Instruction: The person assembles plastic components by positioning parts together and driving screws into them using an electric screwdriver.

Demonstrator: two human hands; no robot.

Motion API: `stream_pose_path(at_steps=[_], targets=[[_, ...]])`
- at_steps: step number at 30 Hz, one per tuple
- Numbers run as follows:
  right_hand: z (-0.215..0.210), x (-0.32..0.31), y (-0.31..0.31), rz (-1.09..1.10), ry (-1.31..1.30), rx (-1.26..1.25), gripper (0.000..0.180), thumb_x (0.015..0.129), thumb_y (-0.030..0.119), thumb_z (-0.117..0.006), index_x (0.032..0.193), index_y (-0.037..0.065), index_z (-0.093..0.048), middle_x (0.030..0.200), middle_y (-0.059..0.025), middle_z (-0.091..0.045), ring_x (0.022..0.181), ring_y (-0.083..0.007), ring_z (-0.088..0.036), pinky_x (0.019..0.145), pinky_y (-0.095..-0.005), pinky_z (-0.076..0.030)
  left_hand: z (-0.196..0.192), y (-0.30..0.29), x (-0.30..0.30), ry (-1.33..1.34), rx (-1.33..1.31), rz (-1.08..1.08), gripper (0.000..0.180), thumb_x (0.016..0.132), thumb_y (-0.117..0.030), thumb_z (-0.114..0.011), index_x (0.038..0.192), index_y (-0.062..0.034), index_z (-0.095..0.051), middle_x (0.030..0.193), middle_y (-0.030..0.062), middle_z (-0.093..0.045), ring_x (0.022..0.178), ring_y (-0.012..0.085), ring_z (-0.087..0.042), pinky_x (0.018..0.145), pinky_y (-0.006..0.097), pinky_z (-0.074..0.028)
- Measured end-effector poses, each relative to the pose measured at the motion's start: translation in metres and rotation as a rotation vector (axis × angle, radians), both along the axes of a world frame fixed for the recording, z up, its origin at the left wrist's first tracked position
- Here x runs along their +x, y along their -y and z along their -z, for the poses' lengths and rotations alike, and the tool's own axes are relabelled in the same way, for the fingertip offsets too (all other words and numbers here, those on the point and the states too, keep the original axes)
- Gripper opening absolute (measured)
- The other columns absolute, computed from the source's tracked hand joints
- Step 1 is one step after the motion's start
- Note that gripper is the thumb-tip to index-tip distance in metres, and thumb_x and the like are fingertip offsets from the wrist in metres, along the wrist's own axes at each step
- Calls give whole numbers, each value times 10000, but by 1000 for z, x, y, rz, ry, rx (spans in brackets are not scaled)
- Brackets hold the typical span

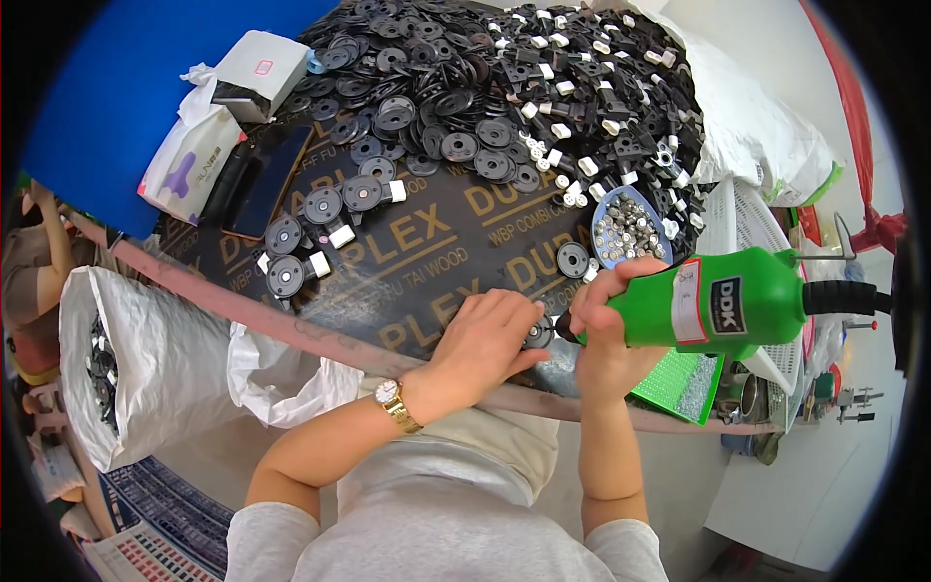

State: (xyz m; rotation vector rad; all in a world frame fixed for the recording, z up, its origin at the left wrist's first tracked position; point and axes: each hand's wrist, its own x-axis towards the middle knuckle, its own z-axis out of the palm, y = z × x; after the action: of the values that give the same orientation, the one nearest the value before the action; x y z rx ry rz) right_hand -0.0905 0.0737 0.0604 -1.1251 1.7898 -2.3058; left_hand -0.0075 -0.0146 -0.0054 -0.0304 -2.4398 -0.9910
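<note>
My left hand (pixel 485 335) presses down on a small black round part (pixel 536 335) at the near edge of the dark board table (pixel 427 272); a gold watch sits on its wrist. My right hand (pixel 609 315) grips a green electric screwdriver (pixel 722 303), held sideways with its tip against that part. A loose black disc (pixel 572 259) lies just beyond my hands. A blue dish of small metal screws (pixel 628 228) stands behind it.
A large heap of black discs and white clips (pixel 504 87) covers the far table. Three assembled discs with white clips (pixel 320 228) lie at left, beside a phone (pixel 267 179), tissue pack (pixel 189 160) and small box (pixel 257 73). White sacks (pixel 145 359) stand left; a green tray (pixel 679 383) at right.
</note>
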Motion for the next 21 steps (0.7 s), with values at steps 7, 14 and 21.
stream_pose_path(at_steps=[7,14,21], targets=[[0,1,-8,54,3,-9,496,751,233,-729,1061,-12,-429,621,-35,-449,496,-111,-424,451,-223,-355,-4,-13,1,97,-119,-68,399,677,-287,-712,904,-66,-469,844,72,-465,813,253,-470,689,353,-379],[-32,4,-39,20,-2,-210,762,753,614,-567,1210,35,-377,646,3,-404,456,-82,-375,431,-228,-313,-26,11,54,117,81,-75,351,714,-286,-709,887,-42,-526,822,102,-527,796,279,-528,713,363,-414],[-16,-20,-95,93,-10,-203,714,786,592,-555,1188,23,-399,654,1,-380,475,-73,-350,485,-220,-296,-9,94,203,759,236,-326,331,722,-300,-714,832,-8,-603,742,146,-628,714,290,-627,637,350,-483]])
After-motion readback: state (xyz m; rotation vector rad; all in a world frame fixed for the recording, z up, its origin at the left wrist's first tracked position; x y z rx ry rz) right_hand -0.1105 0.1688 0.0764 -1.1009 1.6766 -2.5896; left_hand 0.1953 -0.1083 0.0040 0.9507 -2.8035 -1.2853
